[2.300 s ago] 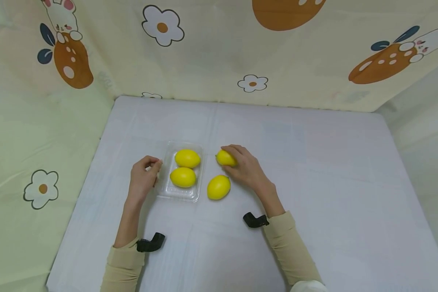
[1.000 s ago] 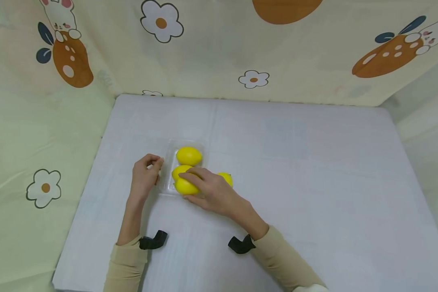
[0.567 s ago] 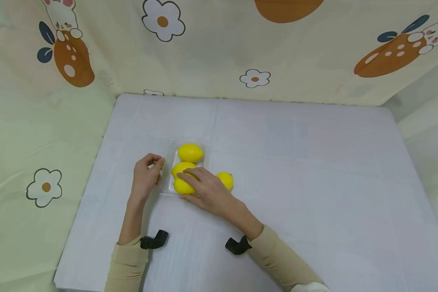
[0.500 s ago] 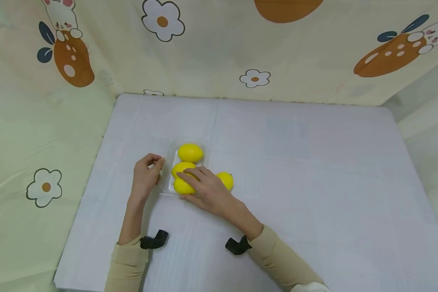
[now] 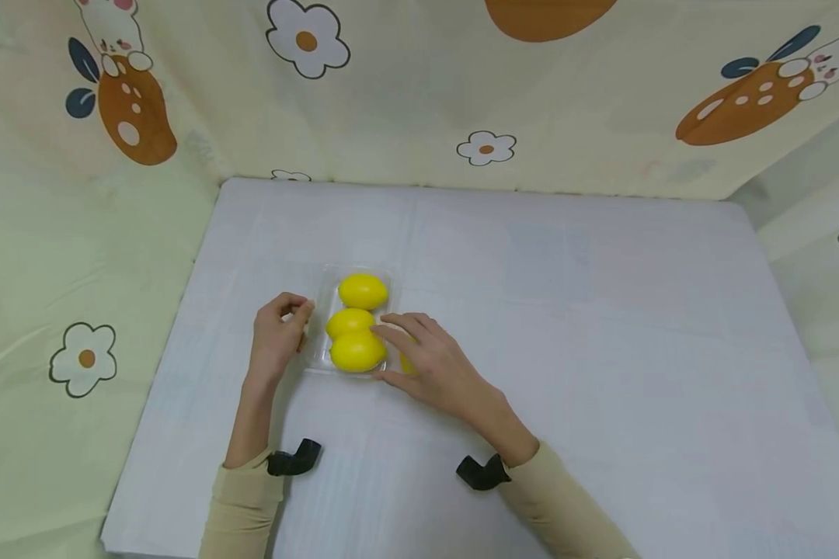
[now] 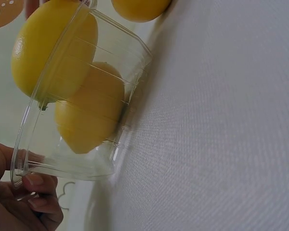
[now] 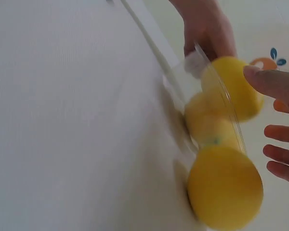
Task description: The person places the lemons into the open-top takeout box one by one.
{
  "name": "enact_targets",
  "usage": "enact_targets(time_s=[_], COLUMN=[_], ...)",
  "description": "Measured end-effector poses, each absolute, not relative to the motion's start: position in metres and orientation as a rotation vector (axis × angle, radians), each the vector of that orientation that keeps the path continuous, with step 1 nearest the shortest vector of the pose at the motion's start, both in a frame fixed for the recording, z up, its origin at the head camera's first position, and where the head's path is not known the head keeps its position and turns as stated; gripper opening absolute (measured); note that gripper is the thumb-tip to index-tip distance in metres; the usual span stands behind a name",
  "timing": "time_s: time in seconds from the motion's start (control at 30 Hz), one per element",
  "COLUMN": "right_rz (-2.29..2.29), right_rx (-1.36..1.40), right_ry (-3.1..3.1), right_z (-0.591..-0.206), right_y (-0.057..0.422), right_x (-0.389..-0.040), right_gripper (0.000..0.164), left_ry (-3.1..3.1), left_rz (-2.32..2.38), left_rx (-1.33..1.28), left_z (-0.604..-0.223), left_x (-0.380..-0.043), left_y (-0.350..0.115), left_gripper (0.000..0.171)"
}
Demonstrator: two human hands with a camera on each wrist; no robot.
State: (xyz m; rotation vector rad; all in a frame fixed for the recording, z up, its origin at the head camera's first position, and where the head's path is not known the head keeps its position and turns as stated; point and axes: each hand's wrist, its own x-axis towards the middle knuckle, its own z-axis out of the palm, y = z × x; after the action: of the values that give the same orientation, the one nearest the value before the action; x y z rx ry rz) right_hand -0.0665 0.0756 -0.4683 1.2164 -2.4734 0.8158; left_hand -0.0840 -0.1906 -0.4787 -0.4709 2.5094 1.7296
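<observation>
Three lemons in clear plastic tray (image 5: 319,326), packed tight near-to-far: far lemon (image 5: 363,291), mid lemon (image 5: 349,322), near lemon (image 5: 357,352). Near one sits high, crowding mid one, prob. not fully seated. Fourth lemon (image 5: 407,362) on table just right of tray, mostly hidden under right hand (image 5: 429,365).

Left hand (image 5: 276,335) at tray's left edge, fingers curled, pinching rim btwn thumb & fingertips (image 6: 34,180). Right hand w/ fingers apart & straightish, hovering over fourth lemon and tray's right side, clamped on nothing; contact w/ fruit can't be told for sure.

Risks, as judged: tray thin & light, so a nudge from right hand could slide or tip it if left pinch slips. Near lemon riding up could roll over near rim onto table (image 5: 601,326). Little room left for a fourth, so forcing it in likely to pop one out or buckle the wall. Loose lemon round, apt to roll off rightwards.

Writing: none legible. No brand or label on tray or fruit. Backdrop cloth (image 5: 405,85) printed w/ flowers & rabbits only.
</observation>
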Motion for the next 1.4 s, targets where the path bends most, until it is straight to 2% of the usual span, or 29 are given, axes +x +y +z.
enact_targets(time_s=[0.4,0.77,1.4], right_rz=[0.901,0.866,0.837], right_rx=[1.161,1.184,1.162], right_ry=[-2.559,-2.632,-2.644], right_z=[-0.48,-0.498,-0.503], right_y=[0.116,0.116,0.12], right_x=[-0.077,-0.072,-0.067], right_gripper=[0.066,0.059,0.06], left_ry=[2.505,2.513,2.5], left_rz=[1.717,1.733,1.74], left_rx=[-0.479,-0.47,-0.459], left_z=[-0.478,-0.479,-0.478], left_x=[-0.085,-0.086,-0.086], left_y=[-0.191,-0.189,-0.191], left_gripper=[0.027,0.024,0.026])
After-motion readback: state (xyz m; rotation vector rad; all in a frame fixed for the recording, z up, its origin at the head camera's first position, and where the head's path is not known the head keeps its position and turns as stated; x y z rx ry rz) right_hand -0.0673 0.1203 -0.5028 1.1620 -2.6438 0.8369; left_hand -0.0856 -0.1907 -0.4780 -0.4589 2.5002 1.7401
